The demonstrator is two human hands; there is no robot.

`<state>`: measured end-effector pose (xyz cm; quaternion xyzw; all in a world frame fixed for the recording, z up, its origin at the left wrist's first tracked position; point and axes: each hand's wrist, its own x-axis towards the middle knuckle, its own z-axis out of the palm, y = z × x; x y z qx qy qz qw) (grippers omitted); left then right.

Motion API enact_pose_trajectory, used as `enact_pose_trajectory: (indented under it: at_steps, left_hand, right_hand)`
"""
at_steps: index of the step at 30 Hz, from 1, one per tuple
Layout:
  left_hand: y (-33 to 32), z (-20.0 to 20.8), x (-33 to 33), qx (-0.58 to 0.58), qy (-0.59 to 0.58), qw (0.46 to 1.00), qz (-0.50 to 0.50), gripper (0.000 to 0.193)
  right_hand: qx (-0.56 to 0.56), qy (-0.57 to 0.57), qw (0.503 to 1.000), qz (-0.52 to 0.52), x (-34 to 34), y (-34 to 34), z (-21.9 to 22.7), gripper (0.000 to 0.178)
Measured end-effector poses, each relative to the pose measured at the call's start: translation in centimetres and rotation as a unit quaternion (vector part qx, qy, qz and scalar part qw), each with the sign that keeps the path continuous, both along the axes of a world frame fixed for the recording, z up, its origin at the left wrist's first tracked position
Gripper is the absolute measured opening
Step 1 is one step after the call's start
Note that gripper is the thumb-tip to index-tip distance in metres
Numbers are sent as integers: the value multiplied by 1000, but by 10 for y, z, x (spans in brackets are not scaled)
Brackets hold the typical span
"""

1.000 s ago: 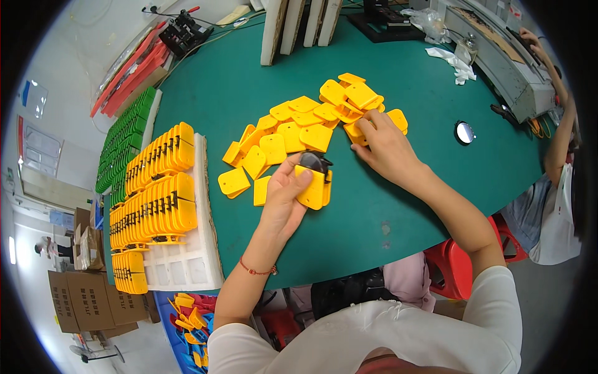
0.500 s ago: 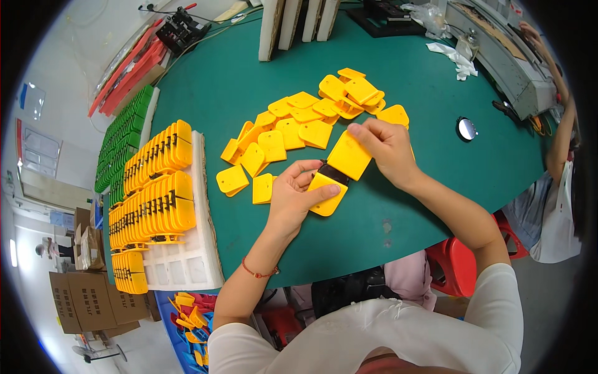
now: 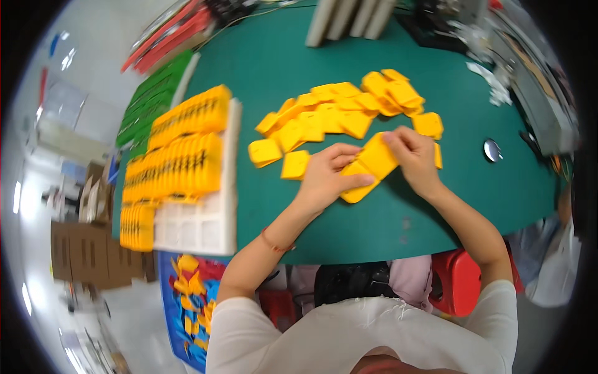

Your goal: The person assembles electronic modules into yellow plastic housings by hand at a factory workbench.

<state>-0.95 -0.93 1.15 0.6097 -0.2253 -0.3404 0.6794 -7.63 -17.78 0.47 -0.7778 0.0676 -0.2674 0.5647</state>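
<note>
In front of me, my left hand (image 3: 329,177) pinches the lower of two yellow plastic plates (image 3: 355,192), thumb on top. My right hand (image 3: 416,161) grips the far end of the upper yellow plate (image 3: 379,153). The two plates meet edge to edge in a slanting line, with only a thin seam between them. The black part between them hardly shows, and motion blurs the detail. Beyond my hands lies a loose pile of similar yellow plates (image 3: 330,117), and single ones lie beside it, such as a yellow plate (image 3: 295,164) by my left hand.
At left, a white foam tray (image 3: 230,187) holds rows of yellow pieces with black parts (image 3: 187,163); green pieces (image 3: 149,100) stand behind. A blue bin (image 3: 169,299) of coloured parts sits below. A round shiny object (image 3: 492,150) lies right. White slabs (image 3: 352,17) stand at the back.
The upper plate has come down against the lower one, covering most of the black part. My view has shifted, so the table's contents sit differently in it.
</note>
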Motion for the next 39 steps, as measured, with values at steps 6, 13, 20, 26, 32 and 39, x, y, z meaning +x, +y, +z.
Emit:
enact_pose_trajectory:
  at_steps: [6, 13, 20, 26, 32, 39]
  left_hand:
    - [20, 25, 4, 4, -200, 979, 36, 34]
    - [178, 112, 2, 359, -535, 717, 266, 28]
    - [323, 93, 19, 640, -419, 503, 402, 30]
    - [347, 67, 28, 627, -485, 469, 389, 29]
    - [354, 61, 40, 608, -534, 425, 407, 59]
    - [252, 96, 46, 436, -685, 492, 314, 66]
  right_hand:
    - [156, 14, 979, 128, -4, -2, -17, 45]
    - [165, -2, 975, 152, -1, -4, -13, 38]
    - [145, 22, 979, 142, -4, 0, -10, 28]
    - [124, 25, 982, 141, -5, 5, -11, 24]
    - [132, 11, 982, 133, -5, 5, -13, 19]
    - [20, -1, 995, 98, 1, 6, -22, 24]
